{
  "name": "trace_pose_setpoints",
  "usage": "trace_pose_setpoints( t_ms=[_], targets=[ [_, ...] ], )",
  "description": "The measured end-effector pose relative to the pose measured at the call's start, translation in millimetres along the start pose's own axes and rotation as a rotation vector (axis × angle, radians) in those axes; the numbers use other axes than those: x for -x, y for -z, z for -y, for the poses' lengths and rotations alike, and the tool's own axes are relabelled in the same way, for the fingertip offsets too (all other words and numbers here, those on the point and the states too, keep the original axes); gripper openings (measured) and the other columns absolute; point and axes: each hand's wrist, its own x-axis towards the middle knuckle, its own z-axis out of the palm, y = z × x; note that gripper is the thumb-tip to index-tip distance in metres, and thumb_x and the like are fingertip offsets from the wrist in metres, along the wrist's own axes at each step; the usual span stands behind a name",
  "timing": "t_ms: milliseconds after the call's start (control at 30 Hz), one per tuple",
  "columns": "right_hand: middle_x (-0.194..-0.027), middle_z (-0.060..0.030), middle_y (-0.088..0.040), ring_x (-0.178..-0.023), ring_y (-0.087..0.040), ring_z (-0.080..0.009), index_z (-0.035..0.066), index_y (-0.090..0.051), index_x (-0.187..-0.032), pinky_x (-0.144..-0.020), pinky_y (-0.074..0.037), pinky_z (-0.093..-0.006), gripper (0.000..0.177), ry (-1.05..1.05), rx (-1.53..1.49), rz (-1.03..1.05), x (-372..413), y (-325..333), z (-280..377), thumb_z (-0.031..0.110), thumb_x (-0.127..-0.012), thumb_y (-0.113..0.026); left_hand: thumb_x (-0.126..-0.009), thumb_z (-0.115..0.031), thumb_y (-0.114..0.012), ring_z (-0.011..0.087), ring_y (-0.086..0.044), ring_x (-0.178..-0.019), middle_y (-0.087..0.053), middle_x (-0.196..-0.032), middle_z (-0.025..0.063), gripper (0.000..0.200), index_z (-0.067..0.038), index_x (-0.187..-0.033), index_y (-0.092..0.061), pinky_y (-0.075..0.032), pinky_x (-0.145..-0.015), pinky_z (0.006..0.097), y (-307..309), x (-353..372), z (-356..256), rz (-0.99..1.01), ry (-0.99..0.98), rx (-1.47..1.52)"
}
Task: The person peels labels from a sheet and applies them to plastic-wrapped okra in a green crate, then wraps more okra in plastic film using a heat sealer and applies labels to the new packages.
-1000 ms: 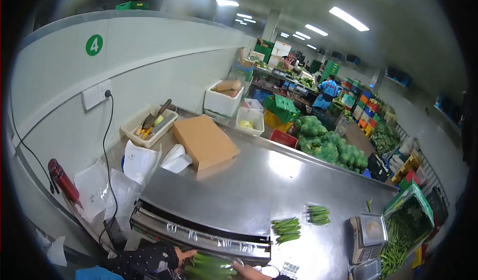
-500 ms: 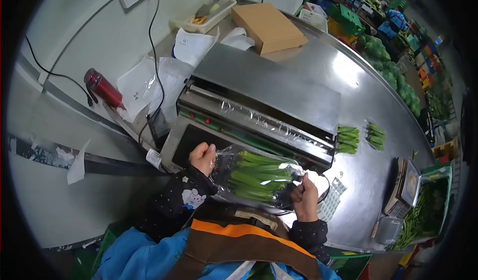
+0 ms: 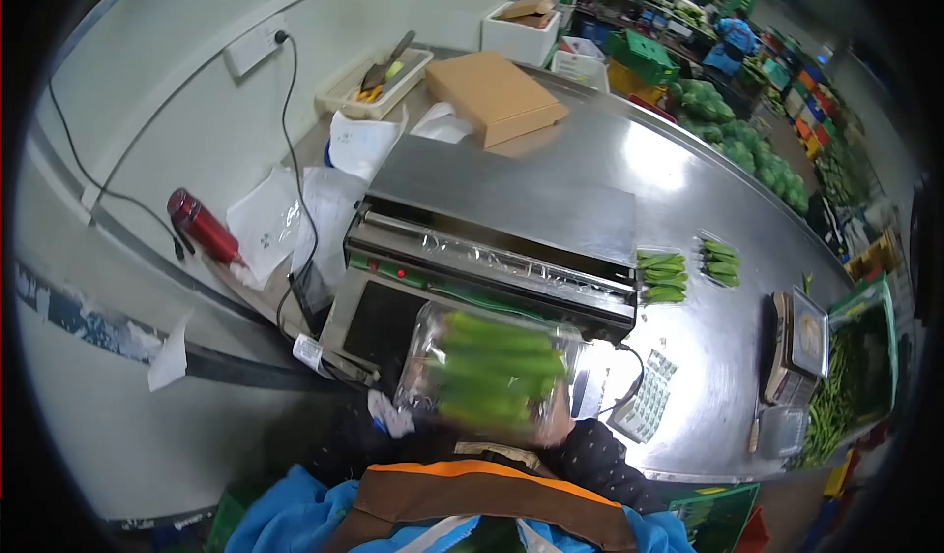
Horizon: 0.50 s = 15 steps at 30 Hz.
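A clear, film-wrapped pack of green vegetables (image 3: 497, 366), blurred by motion, is held up in front of my body, over the near edge of the wrapping machine (image 3: 492, 258). My left hand (image 3: 413, 381) grips its left side, mostly hidden behind the shiny film. At the pack's lower right corner my right hand (image 3: 558, 418) holds on, with its fingers largely out of sight. The machine's black plate (image 3: 379, 322) lies beside the pack, and the film roll (image 3: 472, 248) runs behind it.
Two portions of green vegetables (image 3: 663, 277) (image 3: 721, 262) lie right of the machine. Farther right are a scale (image 3: 795, 347) and a green crate (image 3: 890, 347). A label sheet (image 3: 647, 396), cardboard box (image 3: 497, 96) and red bottle (image 3: 204, 227) are around. A co-worker (image 3: 733, 42) is far off.
The pack has come up closer to the camera. My hands have moved from pulling the film at its sides to holding its lower sides. The whole view has shifted slightly.
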Motion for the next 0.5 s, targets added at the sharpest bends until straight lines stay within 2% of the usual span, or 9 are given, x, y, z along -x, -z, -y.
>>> trace_pose_setpoints(
  t_ms=[100,167,200,233,267,300,333,400,500],
  targets=[
    [-0.087,-0.0020,-0.054,-0.077,-0.055,-0.0113,0.004,-0.052,-0.104,-0.066,-0.046,-0.0253,0.025,-0.067,0.097,0.331,34.2,-40.7,19.7,0.024,-0.089,-0.053,-0.088,-0.017,-0.055,0.0109,-0.051,-0.072,-0.053,-0.084,0.0066,0.018,-0.004,-0.098,-0.048,-0.046,-0.079,0.0293,-60.4,59.1,-52.6,0.699,0.075,0.959],
    [-0.089,-0.0028,-0.055,-0.080,-0.055,-0.0120,0.004,-0.051,-0.106,-0.068,-0.046,-0.0256,0.024,-0.169,0.209,0.671,63.8,-67.4,39.9,0.019,-0.088,-0.055,-0.083,-0.012,-0.062,0.0162,-0.052,-0.081,-0.050,-0.098,0.0113,0.031,-0.003,-0.105,-0.042,-0.039,-0.083,0.0298,-70.9,82.1,-85.5,0.846,0.094,0.672],
    [-0.091,-0.0035,-0.056,-0.082,-0.056,-0.0125,0.004,-0.052,-0.105,-0.070,-0.046,-0.0266,0.022,0.045,0.613,0.546,71.1,-68.9,45.8,0.013,-0.086,-0.056,-0.082,-0.011,-0.063,0.0188,-0.049,-0.094,-0.047,-0.108,0.0147,0.041,-0.003,-0.115,-0.039,-0.038,-0.084,0.0299,-83.9,81.1,-100.3,0.947,-0.235,0.276],
    [-0.093,-0.0042,-0.056,-0.084,-0.056,-0.0129,0.004,-0.054,-0.104,-0.072,-0.046,-0.0276,0.021,0.251,1.004,0.392,80.5,-69.6,52.7,0.008,-0.083,-0.057,-0.087,-0.017,-0.057,0.0227,-0.040,-0.117,-0.041,-0.125,0.0180,0.055,-0.003,-0.132,-0.029,-0.033,-0.095,0.0321,-86.2,85.6,-100.5,1.079,-0.108,0.058],
    [-0.090,-0.0029,-0.059,-0.081,-0.057,-0.0123,0.003,-0.058,-0.089,-0.072,-0.047,-0.0272,0.010,-0.131,0.241,0.224,91.1,-71.8,82.2,0.007,-0.080,-0.060,-0.087,-0.018,-0.057,0.0226,-0.039,-0.118,-0.040,-0.126,0.0175,0.055,-0.004,-0.132,-0.029,-0.033,-0.096,0.0322,-93.7,86.7,-99.6,1.201,-0.027,0.032],
    [-0.088,-0.0020,-0.061,-0.077,-0.057,-0.0119,0.002,-0.059,-0.083,-0.071,-0.047,-0.0271,0.006,-0.046,1.226,0.116,80.0,-77.7,123.9,0.004,-0.078,-0.060,-0.087,-0.019,-0.056,0.0225,-0.039,-0.118,-0.040,-0.127,0.0170,0.054,-0.004,-0.132,-0.029,-0.033,-0.096,0.0323,-101.6,85.4,-98.6,1.294,0.081,0.060],
    [-0.084,-0.0014,-0.063,-0.072,-0.057,-0.0126,0.002,-0.060,-0.083,-0.066,-0.046,-0.0256,0.006,0.166,0.969,-0.027,84.8,-52.1,128.8,0.003,-0.078,-0.057,-0.088,-0.019,-0.055,0.0225,-0.039,-0.119,-0.039,-0.128,0.0165,0.054,-0.004,-0.133,-0.029,-0.033,-0.096,0.0324,-109.4,83.1,-97.3,1.373,0.206,0.086],
    [-0.102,-0.0059,-0.060,-0.090,-0.056,-0.0141,0.001,-0.054,-0.107,-0.077,-0.043,-0.0263,0.029,0.280,0.465,0.017,128.9,-50.2,184.4,0.014,-0.081,-0.054,-0.088,-0.021,-0.053,0.0223,-0.039,-0.120,-0.038,-0.129,0.0156,0.053,-0.005,-0.133,-0.029,-0.033,-0.097,0.0327,-122.0,77.8,-89.7,1.490,0.451,0.102],
    [-0.117,-0.0175,-0.052,-0.105,-0.054,-0.0289,0.000,-0.039,-0.127,-0.083,-0.044,-0.0351,0.078,0.719,1.137,0.285,181.6,-71.3,216.9,0.047,-0.071,-0.066,-0.090,-0.023,-0.051,0.0221,-0.038,-0.121,-0.037,-0.132,0.0141,0.053,-0.005,-0.134,-0.029,-0.034,-0.099,0.0330,-148.3,68.7,-70.9,1.608,0.798,0.096]
  ],
)
